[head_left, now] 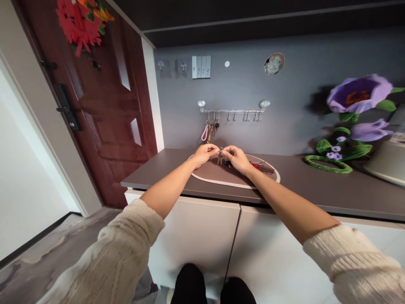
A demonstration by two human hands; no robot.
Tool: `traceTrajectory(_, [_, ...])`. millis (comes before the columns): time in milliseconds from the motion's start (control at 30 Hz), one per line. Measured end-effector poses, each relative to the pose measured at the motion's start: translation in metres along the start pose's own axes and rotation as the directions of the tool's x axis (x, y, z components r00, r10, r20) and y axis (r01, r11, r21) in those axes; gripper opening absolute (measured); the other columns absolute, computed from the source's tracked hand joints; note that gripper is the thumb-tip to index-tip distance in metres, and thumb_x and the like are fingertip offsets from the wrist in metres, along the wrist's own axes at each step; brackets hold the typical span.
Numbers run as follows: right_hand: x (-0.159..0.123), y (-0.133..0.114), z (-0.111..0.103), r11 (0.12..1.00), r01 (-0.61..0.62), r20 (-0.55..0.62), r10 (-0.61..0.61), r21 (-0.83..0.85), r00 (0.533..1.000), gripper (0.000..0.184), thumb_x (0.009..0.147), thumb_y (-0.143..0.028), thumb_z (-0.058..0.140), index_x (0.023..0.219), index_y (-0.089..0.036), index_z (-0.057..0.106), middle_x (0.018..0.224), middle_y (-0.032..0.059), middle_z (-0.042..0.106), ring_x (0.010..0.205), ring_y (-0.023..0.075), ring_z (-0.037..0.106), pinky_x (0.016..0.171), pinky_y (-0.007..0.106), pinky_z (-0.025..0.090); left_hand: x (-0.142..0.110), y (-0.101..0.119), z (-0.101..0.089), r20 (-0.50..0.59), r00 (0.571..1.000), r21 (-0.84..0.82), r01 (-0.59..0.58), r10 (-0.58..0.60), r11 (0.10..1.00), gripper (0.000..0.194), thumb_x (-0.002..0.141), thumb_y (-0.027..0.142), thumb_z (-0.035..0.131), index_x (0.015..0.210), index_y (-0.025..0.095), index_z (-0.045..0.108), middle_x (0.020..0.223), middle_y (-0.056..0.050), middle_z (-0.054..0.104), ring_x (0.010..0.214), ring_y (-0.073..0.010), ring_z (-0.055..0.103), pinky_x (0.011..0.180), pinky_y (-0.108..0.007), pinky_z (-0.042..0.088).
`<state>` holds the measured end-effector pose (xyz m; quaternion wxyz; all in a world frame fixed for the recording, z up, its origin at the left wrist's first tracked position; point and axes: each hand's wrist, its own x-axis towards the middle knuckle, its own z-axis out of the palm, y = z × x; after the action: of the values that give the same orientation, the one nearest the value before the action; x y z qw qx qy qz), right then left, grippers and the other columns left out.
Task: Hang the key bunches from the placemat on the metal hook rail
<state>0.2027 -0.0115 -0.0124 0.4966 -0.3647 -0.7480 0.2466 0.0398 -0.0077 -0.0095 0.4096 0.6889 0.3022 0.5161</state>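
Note:
My left hand (205,154) and my right hand (236,158) meet above the counter, fingertips pinched together. Between them is a small bunch of keys (220,159) on a ring, gripped from both sides, with the keys hanging down. Beneath my hands lies a brown mat (215,176) with a pale rim. Past my right wrist, some red and dark items (261,167) rest on that mat, too small to name. Just behind my hands, more keys with a pink strap (205,132) hang from a clear hook rail (232,111) on the wall.
The grey-brown counter (316,190) stands over white cabinet doors (196,228). On its right are purple artificial flowers (354,101) and a pale rounded object (387,158). A dark red door (104,105) is at the left, and a dark shelf (268,19) hangs above.

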Motion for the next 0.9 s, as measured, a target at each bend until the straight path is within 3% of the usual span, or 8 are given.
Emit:
traceTrajectory(300, [0.000, 0.000, -0.003, 0.997, 0.035, -0.072, -0.039, -0.063, 0.997, 0.024, 0.071, -0.040, 0.052, 0.073, -0.016, 0.055, 0.069, 0.0011, 0.058, 0.066, 0.0129, 0.052, 0.067, 0.027, 0.042, 0.003, -0.007, 0.000, -0.007, 0.998, 0.142, -0.066, 0.068, 0.988, 0.029, 0.069, 0.038, 0.059, 0.081, 0.012, 0.062, 0.076, -0.003, 0.063, 0.071, -0.0111, 0.054, 0.072, -0.026, 0.042])
traceTrajectory(633, [0.005, -0.003, 0.000, 0.998, 0.051, -0.052, -0.053, -0.036, 0.997, 0.025, 0.072, -0.042, 0.050, 0.072, -0.017, 0.053, 0.068, 0.0001, 0.055, 0.065, 0.0126, 0.051, 0.067, 0.027, 0.042, 0.007, -0.009, 0.000, -0.203, 0.970, 0.253, -0.083, 0.136, 0.964, 0.021, 0.074, 0.032, 0.051, 0.076, 0.014, 0.061, 0.072, -0.002, 0.063, 0.068, -0.0120, 0.054, 0.070, -0.025, 0.042])
traceTrajectory(900, [0.034, -0.012, -0.002, 0.996, -0.001, -0.127, 0.013, 0.095, 0.992, 0.021, 0.070, -0.038, 0.052, 0.073, -0.018, 0.050, 0.070, -0.0004, 0.053, 0.065, 0.0116, 0.051, 0.070, 0.029, 0.045, 0.012, -0.017, -0.004, -0.337, 0.931, 0.353, -0.012, 0.139, 0.935, 0.021, 0.075, 0.031, 0.046, 0.068, 0.015, 0.058, 0.065, -0.001, 0.059, 0.062, -0.0112, 0.051, 0.062, -0.023, 0.039])
